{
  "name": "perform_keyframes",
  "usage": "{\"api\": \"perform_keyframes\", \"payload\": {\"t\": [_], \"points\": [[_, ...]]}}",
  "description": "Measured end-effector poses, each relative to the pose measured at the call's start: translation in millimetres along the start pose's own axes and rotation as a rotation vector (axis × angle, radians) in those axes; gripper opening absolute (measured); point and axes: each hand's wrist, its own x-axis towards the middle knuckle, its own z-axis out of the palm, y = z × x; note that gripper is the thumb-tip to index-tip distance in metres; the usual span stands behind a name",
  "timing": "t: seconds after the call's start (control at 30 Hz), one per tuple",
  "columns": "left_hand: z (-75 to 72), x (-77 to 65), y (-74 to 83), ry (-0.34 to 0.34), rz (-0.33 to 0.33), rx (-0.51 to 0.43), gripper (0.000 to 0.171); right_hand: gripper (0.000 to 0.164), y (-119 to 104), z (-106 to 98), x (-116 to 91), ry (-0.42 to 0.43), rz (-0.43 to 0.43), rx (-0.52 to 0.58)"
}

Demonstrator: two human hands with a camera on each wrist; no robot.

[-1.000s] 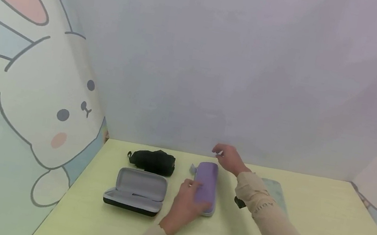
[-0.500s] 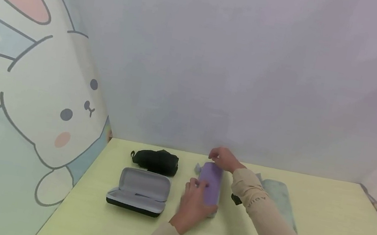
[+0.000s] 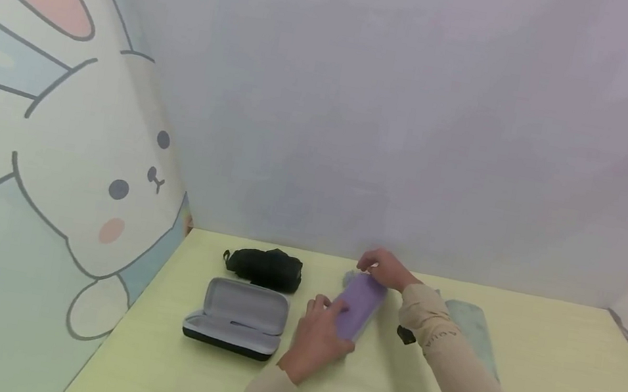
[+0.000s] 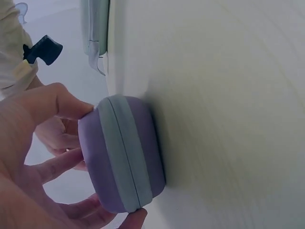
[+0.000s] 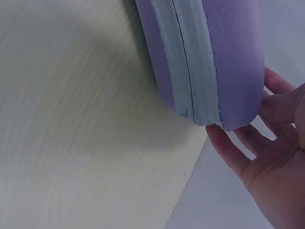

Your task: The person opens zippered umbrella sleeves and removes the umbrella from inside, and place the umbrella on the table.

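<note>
Open case (image 3: 245, 308) is sitting lower left of center, black pouch (image 3: 267, 269) just above it. Left hand (image 3: 319, 339) is gripping the purple case (image 3: 364, 298) at lower center, fingers kinda half-curled; right hand (image 3: 391, 271) is pinching its upper end, fingers bent. Green pouch (image 3: 473, 322) is lying lower right.

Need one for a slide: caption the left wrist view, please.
The left hand grips a pale-banded purple case, the right hand partly visible beyond it.

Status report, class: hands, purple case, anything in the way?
Left hand grips near end of oblong purple fabric case, right hand holds far end. Pale grey-green zip band closed. Nothing seen blocking; open oblong black case with grey lining apart, left.
</note>
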Motion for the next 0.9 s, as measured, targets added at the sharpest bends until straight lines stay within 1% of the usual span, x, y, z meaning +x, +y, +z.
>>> {"api": "perform_keyframes", "payload": {"t": [0.1,0.2,0.3,0.43,0.5,0.7,0.83,0.9], "points": [[-2.1,0.7,-1.1,-0.016,0.001,0.004,0.057,0.033,4,-1,-2,-0.021,-0.001,0.007],[-4.4,1.9,-2.2,-0.023,-0.009,0.004,0.055,0.037,4,-3,-4,-0.057,-0.001,0.032],[-6.1,4.1,-3.1,-0.029,-0.019,-0.005,0.054,0.041,5,-5,-6,-0.099,0.021,0.06],[-7.0,6.5,-4.0,-0.047,-0.013,-0.004,0.053,0.044,11,-6,-6,-0.141,0.07,0.092],[-7.4,7.3,-4.3,-0.056,-0.005,-0.004,0.052,0.045,13,-6,-6,-0.161,0.104,0.118],[-9.6,10.3,-4.6,-0.089,-0.008,-0.009,0.049,0.052,20,-5,-3,-0.22,0.279,0.246],[-13.2,12.6,-5.6,-0.107,-0.011,-0.042,0.048,0.049,24,-5,1,-0.255,0.364,0.276],[-15.0,13.7,-7.0,-0.11,-0.013,-0.057,0.048,0.048,24,-5,2,-0.276,0.387,0.277]]}}
